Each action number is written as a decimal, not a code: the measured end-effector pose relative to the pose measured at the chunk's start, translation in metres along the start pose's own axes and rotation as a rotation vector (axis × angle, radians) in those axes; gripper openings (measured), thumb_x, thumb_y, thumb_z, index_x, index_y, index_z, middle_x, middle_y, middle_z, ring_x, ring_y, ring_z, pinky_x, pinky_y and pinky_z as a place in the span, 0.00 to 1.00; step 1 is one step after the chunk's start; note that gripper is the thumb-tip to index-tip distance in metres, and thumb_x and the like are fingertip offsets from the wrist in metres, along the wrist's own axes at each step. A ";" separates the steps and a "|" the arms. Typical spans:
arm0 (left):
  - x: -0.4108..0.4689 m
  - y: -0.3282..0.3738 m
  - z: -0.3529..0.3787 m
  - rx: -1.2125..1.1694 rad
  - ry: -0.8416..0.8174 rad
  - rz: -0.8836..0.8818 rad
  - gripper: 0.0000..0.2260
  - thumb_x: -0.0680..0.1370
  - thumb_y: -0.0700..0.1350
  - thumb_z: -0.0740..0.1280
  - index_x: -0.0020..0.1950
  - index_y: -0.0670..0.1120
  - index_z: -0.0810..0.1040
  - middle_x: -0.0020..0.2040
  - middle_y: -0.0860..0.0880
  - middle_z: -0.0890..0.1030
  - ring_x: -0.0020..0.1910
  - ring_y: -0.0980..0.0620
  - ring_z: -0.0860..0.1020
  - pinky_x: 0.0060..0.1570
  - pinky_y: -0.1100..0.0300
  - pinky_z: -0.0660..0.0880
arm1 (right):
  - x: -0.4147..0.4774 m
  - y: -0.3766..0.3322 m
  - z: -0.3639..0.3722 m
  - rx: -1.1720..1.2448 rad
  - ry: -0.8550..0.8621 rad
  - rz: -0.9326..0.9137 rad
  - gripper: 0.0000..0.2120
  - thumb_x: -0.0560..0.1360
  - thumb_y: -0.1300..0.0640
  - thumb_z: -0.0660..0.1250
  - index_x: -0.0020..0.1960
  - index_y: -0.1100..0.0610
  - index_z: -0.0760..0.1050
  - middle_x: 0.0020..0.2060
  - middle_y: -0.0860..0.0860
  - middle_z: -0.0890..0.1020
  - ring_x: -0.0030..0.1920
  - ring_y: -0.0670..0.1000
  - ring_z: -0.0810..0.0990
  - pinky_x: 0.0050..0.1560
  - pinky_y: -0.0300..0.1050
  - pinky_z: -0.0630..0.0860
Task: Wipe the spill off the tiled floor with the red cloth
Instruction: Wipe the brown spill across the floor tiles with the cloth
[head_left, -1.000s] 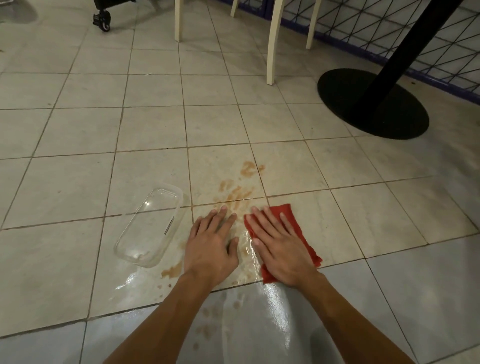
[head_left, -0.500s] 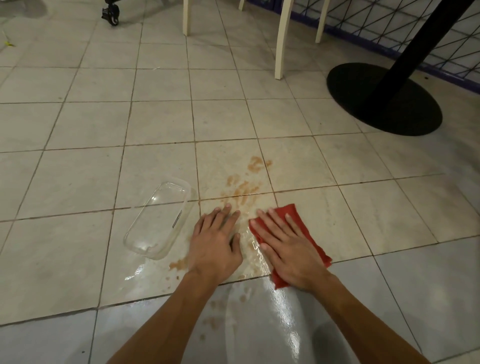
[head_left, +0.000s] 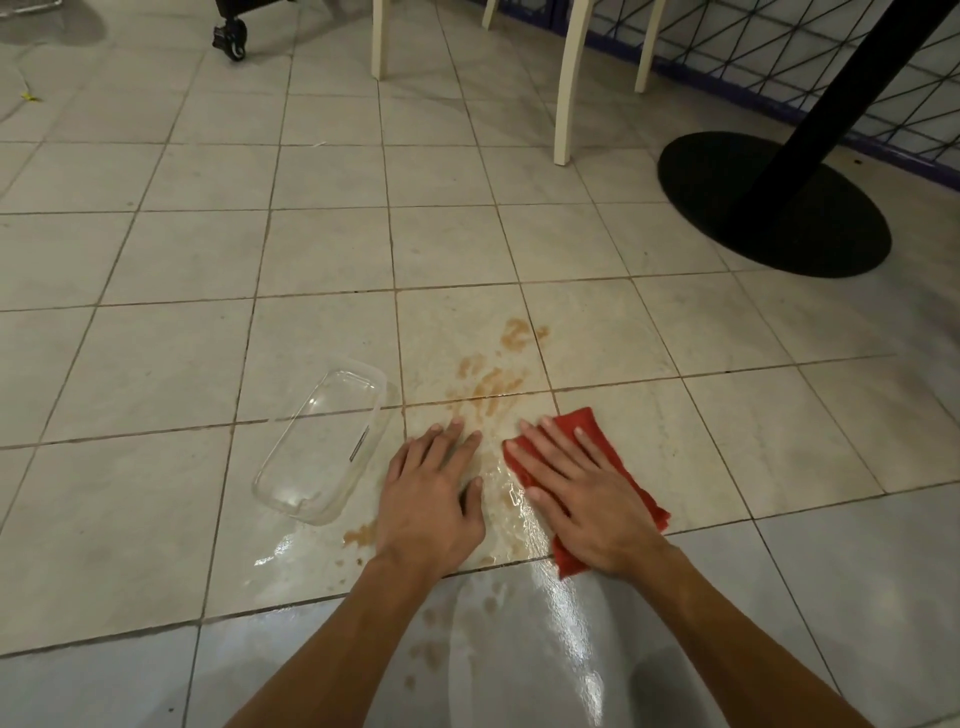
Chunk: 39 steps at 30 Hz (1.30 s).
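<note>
Landmark: clear rectangular plastic container (head_left: 322, 447), which lay flat on the pale tiled floor (head_left: 182, 260), looked empty and had nothing touching it.

Red cloth (head_left: 649, 506) lay flat on the floor well to the right of the container, pinned under the right hand (head_left: 587, 499). Right fingers (head_left: 550, 441) were straight and slightly spread, pressed palm-down on the cloth, not curled round it. Cloth stuck out past the fingertips at its far corner, along the outer edge of the hand, and at the near corner by the wrist.

Left hand (head_left: 431, 493) lay between the container and the cloth, near the container's right side but apart from it. Left fingers (head_left: 452, 441) were straight, flat on the wet tile, and held nothing. A narrow strip of glossy wet floor separated the two hands.

Brown streaky spill (head_left: 491, 387) sat to the right of the container and a bit further away, just beyond both sets of fingertips. Smaller brown spots were at the container's near right corner and nearer the person, and a shiny wet film ran from there under the forearms.

Black round table base (head_left: 774, 208) stood far right of the container and further back. Cream chair legs (head_left: 569, 78) and a black caster wheel (head_left: 231, 44) stood well beyond it.
</note>
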<state>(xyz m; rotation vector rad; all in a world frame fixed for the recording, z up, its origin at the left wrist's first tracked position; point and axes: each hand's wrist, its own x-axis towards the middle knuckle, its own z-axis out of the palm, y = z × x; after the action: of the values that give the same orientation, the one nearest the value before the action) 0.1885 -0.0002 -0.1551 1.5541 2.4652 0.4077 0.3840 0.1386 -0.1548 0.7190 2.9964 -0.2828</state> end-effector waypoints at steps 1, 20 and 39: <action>0.000 0.000 0.000 0.000 0.003 -0.001 0.28 0.81 0.59 0.51 0.83 0.58 0.65 0.84 0.55 0.61 0.82 0.51 0.59 0.81 0.49 0.55 | -0.002 0.007 -0.001 0.003 0.010 0.044 0.28 0.91 0.40 0.42 0.89 0.40 0.42 0.89 0.41 0.42 0.88 0.46 0.39 0.87 0.55 0.41; -0.002 0.001 0.001 -0.015 -0.011 -0.026 0.29 0.81 0.58 0.52 0.83 0.58 0.64 0.84 0.55 0.60 0.83 0.51 0.58 0.82 0.49 0.53 | 0.038 -0.007 -0.013 0.053 -0.023 0.354 0.30 0.87 0.40 0.32 0.87 0.42 0.33 0.87 0.43 0.33 0.85 0.48 0.27 0.87 0.58 0.35; -0.014 0.001 0.002 -0.028 0.002 -0.002 0.28 0.82 0.58 0.54 0.84 0.57 0.63 0.85 0.53 0.59 0.83 0.50 0.56 0.82 0.47 0.54 | -0.044 -0.002 0.004 -0.003 -0.007 0.140 0.29 0.90 0.41 0.39 0.89 0.43 0.39 0.89 0.44 0.41 0.88 0.48 0.39 0.87 0.60 0.44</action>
<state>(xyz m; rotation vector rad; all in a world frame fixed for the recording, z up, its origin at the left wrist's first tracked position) 0.1959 -0.0118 -0.1559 1.5412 2.4515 0.4413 0.4227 0.1163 -0.1545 0.9206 2.9208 -0.2731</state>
